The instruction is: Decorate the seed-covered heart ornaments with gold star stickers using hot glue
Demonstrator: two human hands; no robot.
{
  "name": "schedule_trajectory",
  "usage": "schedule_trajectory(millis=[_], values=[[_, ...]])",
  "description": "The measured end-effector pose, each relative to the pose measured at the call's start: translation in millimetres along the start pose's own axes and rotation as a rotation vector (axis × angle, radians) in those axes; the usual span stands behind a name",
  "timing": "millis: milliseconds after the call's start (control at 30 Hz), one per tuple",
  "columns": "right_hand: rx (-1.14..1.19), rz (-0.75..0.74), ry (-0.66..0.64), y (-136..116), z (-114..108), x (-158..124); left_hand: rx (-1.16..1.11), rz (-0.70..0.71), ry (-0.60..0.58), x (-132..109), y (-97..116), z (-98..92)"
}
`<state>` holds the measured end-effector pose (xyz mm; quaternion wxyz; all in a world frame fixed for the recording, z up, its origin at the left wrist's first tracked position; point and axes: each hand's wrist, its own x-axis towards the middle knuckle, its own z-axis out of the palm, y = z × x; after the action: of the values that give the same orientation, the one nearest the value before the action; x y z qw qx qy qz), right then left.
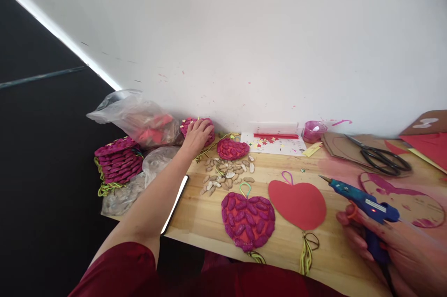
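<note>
My right hand [387, 246] is closed around a blue hot glue gun [366, 201], with its nozzle pointing left and a small red light lit. At the back, my left hand [199, 135] curls its fingers over a magenta heart decorated with small gold stars [185, 125]; the fingertips are partly hidden. Left of the glue gun lies a plain red heart cutout [298, 203] with a pink loop and a yarn tassel. Beside it is a heart covered in magenta peanut shells [247, 218]. A smaller magenta heart [233, 149] sits near my left hand.
Loose peanut shells [228, 178] lie mid-table. Plastic bags [153, 122] and stacked magenta hearts [120, 162] are at left. Along the back stand a paper with stars [279, 145] and a paint cup [312, 131]. Scissors [380, 157] rest on cardboard. A tablet [176, 204] lies under my left arm.
</note>
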<state>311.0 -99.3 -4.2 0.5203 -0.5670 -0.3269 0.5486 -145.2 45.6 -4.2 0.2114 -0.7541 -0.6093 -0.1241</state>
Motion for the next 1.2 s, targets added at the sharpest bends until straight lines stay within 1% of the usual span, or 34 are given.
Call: schedule_trajectory(millis=[100, 233, 300, 367, 467, 567, 667, 700, 767, 900, 1000, 1100, 1167, 1200], values=[[0.020, -0.042, 0.008, -1, 2, 0, -0.018, 0.022, -0.021, -1, -11, 0.1], [0.002, -0.031, -0.013, 2, 0, 1, -0.038, 0.028, -0.040, 4, -24, 1.4], [-0.011, -0.043, -0.020, 1, 0, 0, -0.044, 0.017, -0.044, 7, -26, 1.2], [-0.008, -0.056, -0.017, -1, 2, -2, -0.047, 0.005, -0.045, 8, -25, -1.4], [0.006, -0.048, -0.009, -4, 4, -4, -0.029, -0.041, -0.026, 3, -15, -9.8], [0.033, 0.007, -0.014, -1, 1, -1, 0.003, -0.180, 0.014, -9, -5, -18.4], [0.106, 0.089, -0.078, 8, -9, 4, -0.005, -0.279, 0.028, -18, -3, -20.6], [0.125, 0.119, -0.125, 11, -12, 5, -0.012, -0.292, 0.036, -19, -4, -19.8], [0.170, 0.135, -0.174, 15, -16, 6, -0.034, -0.303, 0.043, -18, -8, -17.6], [0.199, 0.116, -0.207, 16, -18, 6, -0.042, -0.282, 0.021, -13, -10, -19.7], [0.213, 0.115, -0.210, 15, -17, 5, -0.009, -0.273, -0.003, -14, -2, -29.5], [0.221, 0.116, -0.227, 14, -18, 4, -0.045, -0.286, 0.050, -18, 16, -39.0], [0.223, 0.124, -0.239, 13, -19, 3, -0.212, -0.275, 0.088, -27, 35, -42.8], [0.224, 0.127, -0.243, 13, -19, 3, -0.344, -0.258, 0.075, -33, 46, -44.3]])
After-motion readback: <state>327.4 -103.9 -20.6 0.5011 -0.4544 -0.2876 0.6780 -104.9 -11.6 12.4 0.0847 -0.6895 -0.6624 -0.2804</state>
